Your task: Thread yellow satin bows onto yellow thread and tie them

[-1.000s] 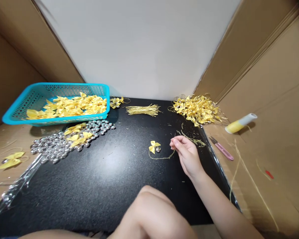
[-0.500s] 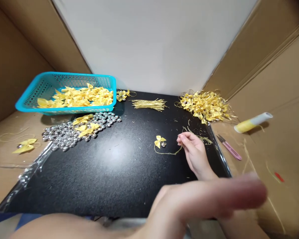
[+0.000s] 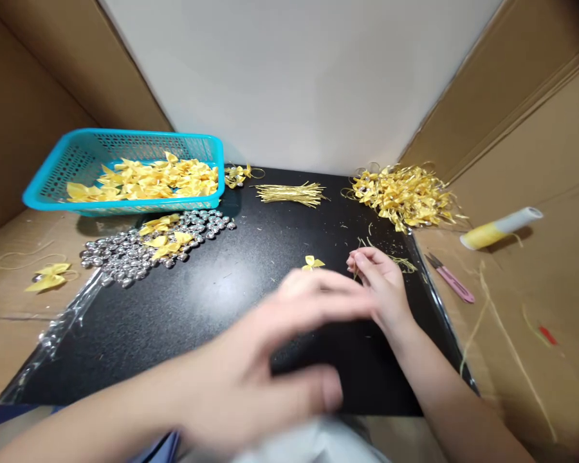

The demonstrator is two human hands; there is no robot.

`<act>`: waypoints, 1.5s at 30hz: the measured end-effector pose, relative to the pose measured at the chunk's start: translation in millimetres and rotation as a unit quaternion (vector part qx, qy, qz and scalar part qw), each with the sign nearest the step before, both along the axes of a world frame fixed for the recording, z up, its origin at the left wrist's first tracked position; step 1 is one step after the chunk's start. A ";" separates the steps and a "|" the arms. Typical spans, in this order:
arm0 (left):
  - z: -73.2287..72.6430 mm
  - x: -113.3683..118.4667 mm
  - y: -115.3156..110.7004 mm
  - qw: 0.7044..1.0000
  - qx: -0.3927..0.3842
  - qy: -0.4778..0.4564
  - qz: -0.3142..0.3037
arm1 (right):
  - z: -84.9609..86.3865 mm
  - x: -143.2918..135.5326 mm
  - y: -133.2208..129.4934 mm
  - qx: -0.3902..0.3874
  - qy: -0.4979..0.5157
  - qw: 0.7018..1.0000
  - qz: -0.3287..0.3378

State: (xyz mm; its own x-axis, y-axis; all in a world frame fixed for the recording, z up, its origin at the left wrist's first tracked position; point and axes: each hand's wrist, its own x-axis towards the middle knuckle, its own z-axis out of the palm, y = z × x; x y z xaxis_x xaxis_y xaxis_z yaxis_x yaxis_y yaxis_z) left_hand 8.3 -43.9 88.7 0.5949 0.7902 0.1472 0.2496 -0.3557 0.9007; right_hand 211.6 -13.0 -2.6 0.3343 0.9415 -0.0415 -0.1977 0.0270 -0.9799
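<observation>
Blurred by motion, my left hand (image 3: pixel 275 341) reaches across the front of the black table with thumb and fingers apart and nothing in it. My right hand (image 3: pixel 379 280) is closed in a pinch at the right of the table, on a thin gold cord that shows just below its fingertips. Left of it lies a yellow bow (image 3: pixel 312 262), partly hidden behind my left hand. Cut gold cord pieces (image 3: pixel 402 262) lie beside my right hand.
A blue basket (image 3: pixel 147 206) of yellow bows stands at the back left, silver beads (image 3: pixel 125 257) before it. Gold cords (image 3: pixel 289 193) lie at the back, finished bows (image 3: pixel 405 193) at the back right. Pink-handled snips (image 3: pixel 456 284) and a tube (image 3: pixel 502 228) lie on the right.
My left hand has swung left and forward from the front right and now covers part of the bow and cord. My right hand has stayed nearly in place, still pinched. The view has shifted slightly.
</observation>
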 end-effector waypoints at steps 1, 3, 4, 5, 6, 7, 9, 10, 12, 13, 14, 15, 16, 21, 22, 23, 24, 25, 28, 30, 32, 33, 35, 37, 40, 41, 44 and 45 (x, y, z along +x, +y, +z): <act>-14.4 -3.3 17.7 0.999 0.029 0.039 0.005 | 2.1 1.1 0.0 0.010 0.001 1.000 -0.003; -44.1 -8.0 49.9 0.984 0.071 0.153 0.058 | 9.3 4.0 -0.8 0.042 0.012 0.999 -0.012; -56.9 -8.5 62.4 0.974 0.089 0.195 0.078 | 14.3 5.7 -1.6 0.063 0.020 0.998 -0.017; -67.4 -7.3 72.0 0.966 0.104 0.222 0.083 | 20.0 7.4 -2.9 0.086 0.029 0.996 -0.020; -75.3 -4.5 78.8 0.960 0.116 0.241 0.083 | 26.2 8.9 -4.6 0.108 0.036 0.993 -0.020; -80.8 -0.5 83.3 0.955 0.126 0.255 0.078 | 32.5 10.1 -6.6 0.129 0.041 0.991 -0.017; -86.5 9.1 88.1 0.949 0.144 0.272 0.064 | 44.8 11.9 -11.0 0.164 0.040 0.986 -0.002; -87.9 13.5 89.7 0.947 0.152 0.278 0.058 | 50.6 12.6 -12.9 0.179 0.037 0.983 0.007; -90.2 19.5 93.2 0.944 0.166 0.282 0.045 | 61.7 14.6 -14.5 0.200 0.029 0.979 0.017; -91.6 20.7 95.3 0.944 0.170 0.278 0.039 | 67.4 16.1 -13.7 0.208 0.027 0.978 0.016; -93.1 21.0 97.3 0.946 0.171 0.272 0.031 | 73.5 18.0 -11.9 0.213 0.026 0.977 0.014; -94.7 20.4 99.3 0.949 0.170 0.263 0.024 | 80.1 20.2 -8.9 0.217 0.025 0.976 0.010; -96.2 19.4 101.0 0.953 0.167 0.251 0.019 | 87.4 22.5 -5.1 0.222 0.024 0.975 0.010; -100.2 16.1 105.4 0.974 0.117 0.191 0.029 | 130.5 27.6 15.1 0.248 0.026 0.967 0.057; -100.5 16.4 106.0 0.976 0.107 0.186 0.034 | 139.2 26.4 17.3 0.248 0.027 0.966 0.067; -100.6 17.0 106.7 0.977 0.100 0.182 0.038 | 147.5 24.6 18.7 0.246 0.027 0.966 0.073; -100.6 17.6 107.6 0.978 0.096 0.180 0.040 | 155.2 22.5 19.3 0.243 0.026 0.967 0.077; -100.4 18.1 108.6 0.979 0.093 0.178 0.041 | 162.1 20.3 19.5 0.240 0.023 0.967 0.078; -98.5 18.2 111.6 0.983 0.077 0.163 0.038 | 177.8 14.8 19.3 0.236 -0.006 0.968 0.079; -96.6 17.1 112.6 0.987 0.055 0.146 0.033 | 184.6 13.0 20.1 0.238 -0.032 0.967 0.082; -95.2 16.3 112.0 0.991 0.033 0.127 0.028 | 189.6 12.6 22.2 0.238 -0.053 0.966 0.088; -94.8 16.3 111.0 0.993 0.022 0.117 0.026 | 192.0 12.7 23.5 0.238 -0.062 0.965 0.090; -94.9 17.6 108.2 0.995 -0.008 0.094 0.020 | 197.0 13.3 26.1 0.237 -0.078 0.964 0.092; -95.7 20.7 104.7 0.997 -0.048 0.067 0.008 | 203.0 13.9 28.1 0.240 -0.089 0.963 0.086; -96.8 27.8 100.0 0.993 -0.110 0.025 -0.019 | 212.5 14.8 29.7 0.251 -0.100 0.960 0.073; -97.1 30.6 98.6 0.991 -0.128 0.013 -0.027 | 215.4 15.4 29.9 0.255 -0.103 0.959 0.069; -98.1 39.8 94.9 0.983 -0.174 -0.025 -0.051 | 221.9 18.5 29.8 0.264 -0.107 0.957 0.057; -98.8 43.0 94.1 0.980 -0.186 -0.037 -0.056 | 223.4 19.7 29.3 0.265 -0.107 0.957 0.052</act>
